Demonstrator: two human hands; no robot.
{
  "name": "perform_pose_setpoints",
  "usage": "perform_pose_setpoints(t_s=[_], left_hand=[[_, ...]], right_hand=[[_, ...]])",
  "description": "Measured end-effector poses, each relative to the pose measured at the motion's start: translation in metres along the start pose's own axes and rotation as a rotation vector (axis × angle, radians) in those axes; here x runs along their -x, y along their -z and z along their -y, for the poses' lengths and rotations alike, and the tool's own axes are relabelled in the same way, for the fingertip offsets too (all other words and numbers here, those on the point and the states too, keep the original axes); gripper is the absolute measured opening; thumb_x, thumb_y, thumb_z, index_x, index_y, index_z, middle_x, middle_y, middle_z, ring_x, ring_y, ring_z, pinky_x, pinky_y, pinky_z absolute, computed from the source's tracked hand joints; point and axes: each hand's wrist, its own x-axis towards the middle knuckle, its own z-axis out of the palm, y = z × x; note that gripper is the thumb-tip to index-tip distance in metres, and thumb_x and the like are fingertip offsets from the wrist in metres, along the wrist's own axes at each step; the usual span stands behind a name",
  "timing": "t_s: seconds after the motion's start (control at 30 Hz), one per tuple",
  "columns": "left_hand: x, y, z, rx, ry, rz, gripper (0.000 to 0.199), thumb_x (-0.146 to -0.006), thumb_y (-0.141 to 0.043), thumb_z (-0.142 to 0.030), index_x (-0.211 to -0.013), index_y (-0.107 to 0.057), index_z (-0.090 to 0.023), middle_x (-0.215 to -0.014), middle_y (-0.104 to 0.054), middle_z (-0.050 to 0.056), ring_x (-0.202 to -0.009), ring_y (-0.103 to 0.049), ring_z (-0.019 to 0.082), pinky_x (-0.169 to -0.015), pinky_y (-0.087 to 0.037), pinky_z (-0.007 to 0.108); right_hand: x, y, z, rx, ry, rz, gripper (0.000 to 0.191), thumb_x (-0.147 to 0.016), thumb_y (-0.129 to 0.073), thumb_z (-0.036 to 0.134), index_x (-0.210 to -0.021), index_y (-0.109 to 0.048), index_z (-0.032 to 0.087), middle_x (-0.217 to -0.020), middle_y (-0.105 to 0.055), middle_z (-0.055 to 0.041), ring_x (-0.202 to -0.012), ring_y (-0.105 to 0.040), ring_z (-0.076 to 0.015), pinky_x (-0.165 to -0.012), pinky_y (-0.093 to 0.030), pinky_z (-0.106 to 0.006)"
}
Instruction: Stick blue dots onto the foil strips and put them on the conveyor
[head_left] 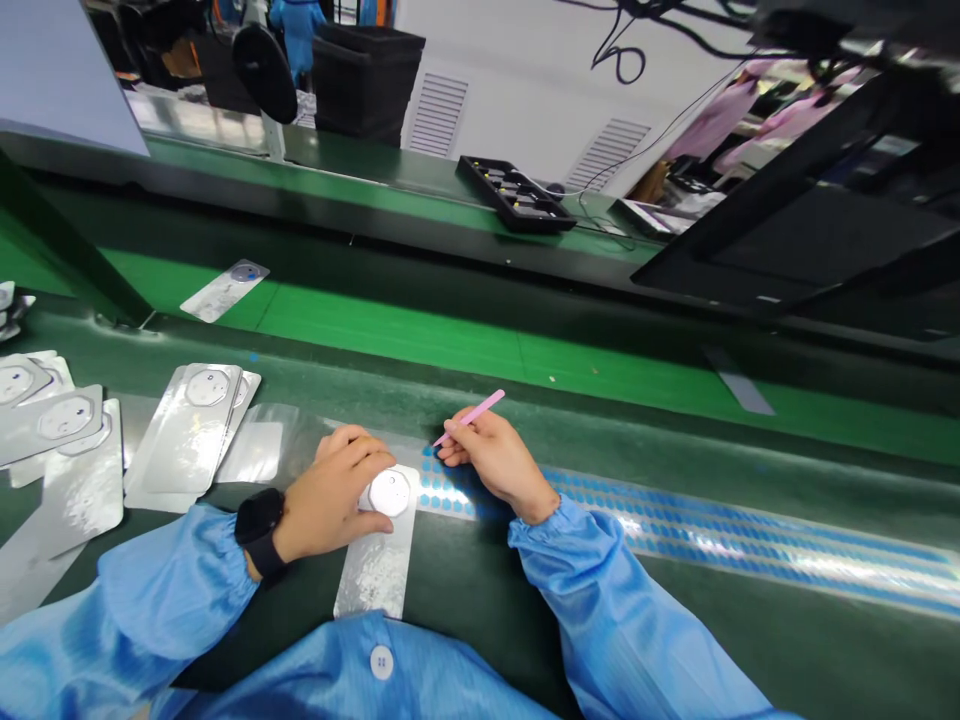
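Pink tweezers (pixel 480 408) are pinched in my right hand (pixel 499 455), their tip down at the left end of a clear strip (pixel 712 530) with rows of small blue dots. Beside it, my left hand (pixel 334 495) holds a flat silver pouch (pixel 379 570) on the green table, thumb and fingers around the pouch's upper left edge. The pouch has a round white disc (pixel 390 491) near its top. A dark watch is on my left wrist. Whether a dot is on the tweezers' tip is too small to tell.
A stack of silver pouches (pixel 187 430) lies left of my left hand, with more pouches (pixel 82 490) at the far left. A clear plastic sheet (pixel 255 450) is between. Beyond the table edge are a lone pouch (pixel 225 290), a black tray (pixel 516 195) and a black bin (pixel 365 80).
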Motion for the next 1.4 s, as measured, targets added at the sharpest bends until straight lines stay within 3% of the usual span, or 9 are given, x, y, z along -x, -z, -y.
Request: perform_pose_setpoints(t_s=[0.17,0.4,0.6,1.4], left_hand=[[0.001,-0.003,-0.003,-0.020,0.037,0.073,0.055,-0.066,-0.080,-0.037,-0.114,-0.055,-0.022,-0.116,-0.062,0.006,-0.117,-0.042,0.030,-0.099,-0.032,0.047],[0.001,-0.003,-0.005,-0.041,0.049,0.074,0.055,-0.067,-0.079,-0.040,-0.113,-0.056,-0.022,-0.116,-0.062,0.006,-0.117,-0.042,0.030,-0.097,-0.032,0.047],[0.001,-0.002,-0.007,-0.056,0.045,0.101,0.054,-0.067,-0.079,-0.039,-0.113,-0.056,-0.022,-0.117,-0.061,0.006,-0.117,-0.042,0.031,-0.095,-0.031,0.048],[0.003,-0.001,-0.006,-0.142,0.012,0.101,0.051,-0.068,-0.079,-0.041,-0.111,-0.058,-0.023,-0.121,-0.060,0.006,-0.117,-0.042,0.030,-0.094,-0.032,0.049]], right_hand=[[0.018,0.000,0.006,-0.010,0.059,0.006,0.044,-0.062,-0.075,0.058,-0.069,-0.057,0.018,-0.055,-0.066,-0.0031,-0.047,-0.061,-0.0137,-0.045,-0.050,-0.024],[0.048,-0.030,-0.007,0.066,-0.014,0.040,0.038,-0.069,-0.070,0.055,-0.073,-0.056,0.020,-0.057,-0.066,-0.0025,-0.048,-0.062,-0.0158,-0.045,-0.050,-0.026],[0.042,-0.035,-0.017,0.064,-0.052,0.008,0.037,-0.070,-0.069,0.054,-0.071,-0.056,0.020,-0.058,-0.066,-0.0025,-0.047,-0.061,-0.0151,-0.044,-0.050,-0.026],[0.043,-0.038,-0.012,0.127,-0.087,-0.005,0.022,-0.078,-0.062,0.038,-0.075,-0.055,0.018,-0.059,-0.066,-0.0014,-0.047,-0.062,-0.0135,-0.046,-0.051,-0.024]])
